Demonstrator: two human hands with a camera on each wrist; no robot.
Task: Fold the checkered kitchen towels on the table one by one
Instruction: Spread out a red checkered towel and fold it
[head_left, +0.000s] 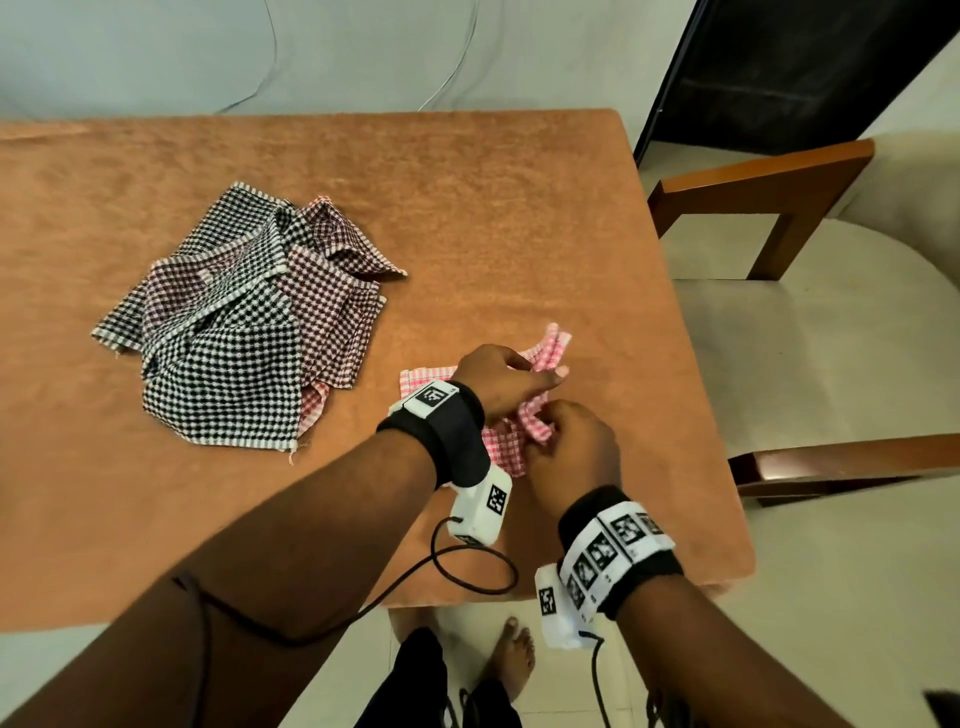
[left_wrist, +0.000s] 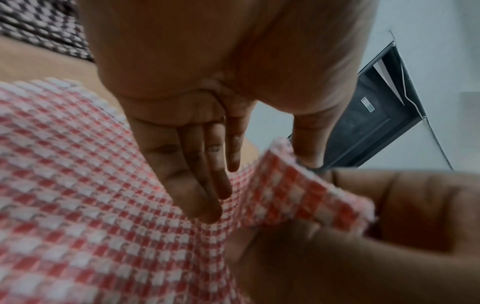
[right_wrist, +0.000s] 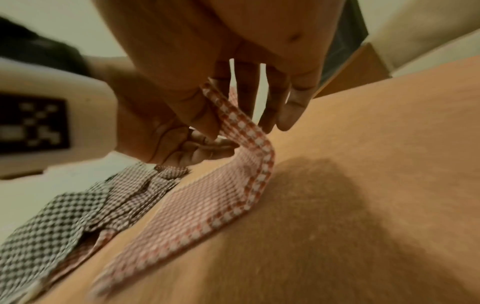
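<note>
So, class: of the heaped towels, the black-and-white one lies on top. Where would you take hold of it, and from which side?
Probably the near corner of the black-and-white towel, approached from the table's front edge. That corner lies flat and uncovered on the pile, with a clear hemmed edge; further back it tangles with the dark red towels.

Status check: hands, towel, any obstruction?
Left hand and right hand both pinch the red checkered towel, partly lifted off the table. Unfolded pile lies apart, nothing blocking.
</note>
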